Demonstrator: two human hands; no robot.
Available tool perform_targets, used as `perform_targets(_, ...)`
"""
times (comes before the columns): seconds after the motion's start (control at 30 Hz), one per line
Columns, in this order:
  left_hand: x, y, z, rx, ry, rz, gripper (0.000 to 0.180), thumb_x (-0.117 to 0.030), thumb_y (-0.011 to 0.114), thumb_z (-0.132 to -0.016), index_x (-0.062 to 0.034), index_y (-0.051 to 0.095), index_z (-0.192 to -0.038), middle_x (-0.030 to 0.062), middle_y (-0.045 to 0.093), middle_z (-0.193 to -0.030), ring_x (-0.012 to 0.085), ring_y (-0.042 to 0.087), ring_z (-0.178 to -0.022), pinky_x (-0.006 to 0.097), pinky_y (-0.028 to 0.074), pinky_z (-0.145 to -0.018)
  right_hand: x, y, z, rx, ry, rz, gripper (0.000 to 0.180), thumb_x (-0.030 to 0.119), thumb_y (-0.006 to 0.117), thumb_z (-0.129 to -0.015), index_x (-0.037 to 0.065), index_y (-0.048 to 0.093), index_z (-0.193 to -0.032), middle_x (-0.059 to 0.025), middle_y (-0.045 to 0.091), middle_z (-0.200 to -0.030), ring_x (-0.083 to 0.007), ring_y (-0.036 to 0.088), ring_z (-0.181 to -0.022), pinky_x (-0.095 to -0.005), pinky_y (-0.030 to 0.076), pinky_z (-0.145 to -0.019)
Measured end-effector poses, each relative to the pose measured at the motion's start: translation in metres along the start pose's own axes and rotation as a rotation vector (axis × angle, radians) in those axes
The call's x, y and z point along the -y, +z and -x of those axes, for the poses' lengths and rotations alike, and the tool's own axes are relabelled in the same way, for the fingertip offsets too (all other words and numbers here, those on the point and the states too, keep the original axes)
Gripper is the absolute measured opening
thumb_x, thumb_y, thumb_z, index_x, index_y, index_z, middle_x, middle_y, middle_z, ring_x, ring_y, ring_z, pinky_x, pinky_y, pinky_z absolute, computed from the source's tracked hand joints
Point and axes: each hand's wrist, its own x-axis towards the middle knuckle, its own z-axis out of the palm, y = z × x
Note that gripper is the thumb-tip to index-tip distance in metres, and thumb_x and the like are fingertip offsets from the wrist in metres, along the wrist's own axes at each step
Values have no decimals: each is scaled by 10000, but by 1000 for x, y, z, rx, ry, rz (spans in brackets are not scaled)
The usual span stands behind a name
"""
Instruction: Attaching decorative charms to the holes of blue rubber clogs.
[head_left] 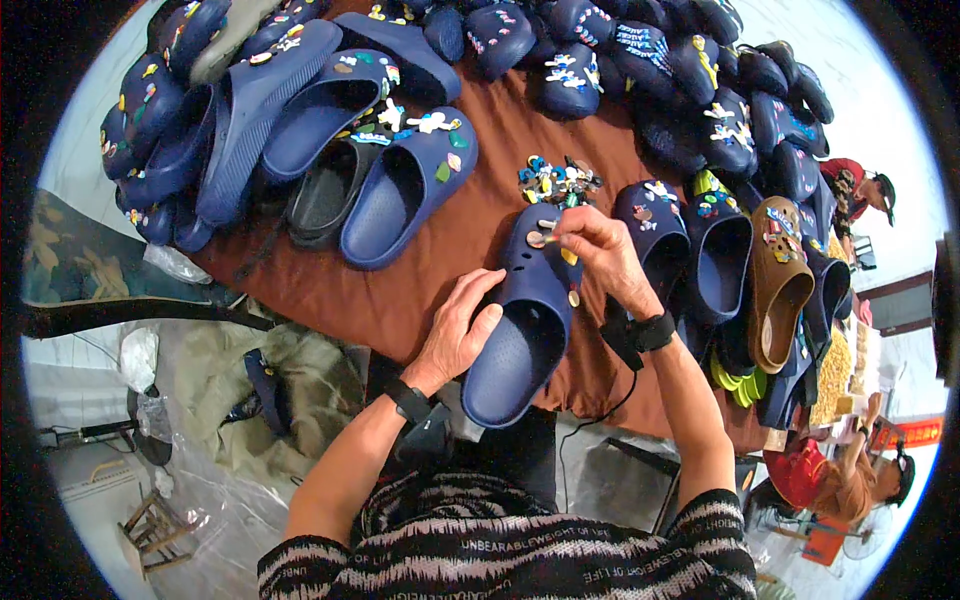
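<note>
A navy blue foam clog (532, 280) lies in front of me at the near edge of the cloth, toe pointing away. My left hand (458, 330) is closed against its left side, thumb by the opening and fingers along the upper. Over the toe, my right hand (605, 255) pinches a small shoe charm (570, 256) that its fingers partly cover. A round brown charm (536, 240) and a white one sit on the toe, where several holes show bare. Just beyond the toe is a pile of loose charms (558, 182).
Navy clogs with charms (408, 190) crowd the left and far side of the brown cloth (330, 300). More stand at the right, beside a brown clog (780, 280). A black cable (610, 408) hangs near my right wrist. Two people (835, 480) are at the far right.
</note>
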Motion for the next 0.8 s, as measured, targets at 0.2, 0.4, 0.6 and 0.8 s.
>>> perform_targets(0.2, 1, 0, -1, 5, -1, 6, 478, -337, 515, -1000, -7, 531, -1345, 226, 528, -1351, 402, 493, -1285, 442, 387, -1092, -1, 7, 16, 101, -155, 254, 91, -47, 671, -866, 29, 677, -917, -72, 641, -988, -232, 626, -1003, -345, 494, -925)
perform_targets(0.4, -3, -1, 0, 15, -25, 16, 475, -333, 514, -1000, -11, 527, -1350, 220, 524, -1359, 393, 486, -1296, 438, 381, -1100, 3, 9, 17, 109, -232, 365, 129, -55, 673, -848, 22, 658, -950, -111, 660, -1009, -285, 652, -991, -364, 515, -901)
perform_targets(0.6, -4, -1, 2, 13, -40, 6, 487, -320, 475, -1001, 10, 527, -1356, 228, 525, -1368, 388, 474, -1318, 423, 345, -1126, 5, 11, 14, 112, -147, 416, 141, -31, 668, -852, 17, 667, -984, -143, 677, -1010, -327, 666, -1004, -377, 516, -891)
perform_targets(0.8, -7, -2, 1, 21, -47, 12, 479, -298, 479, -995, 15, 528, -1355, 223, 521, -1384, 386, 468, -1329, 423, 343, -1132, 10, 11, 1, 24, -122, 474, 198, -23, 650, -848, 16, 687, -1038, -155, 676, -1000, -351, 665, -984, -400, 520, -879)
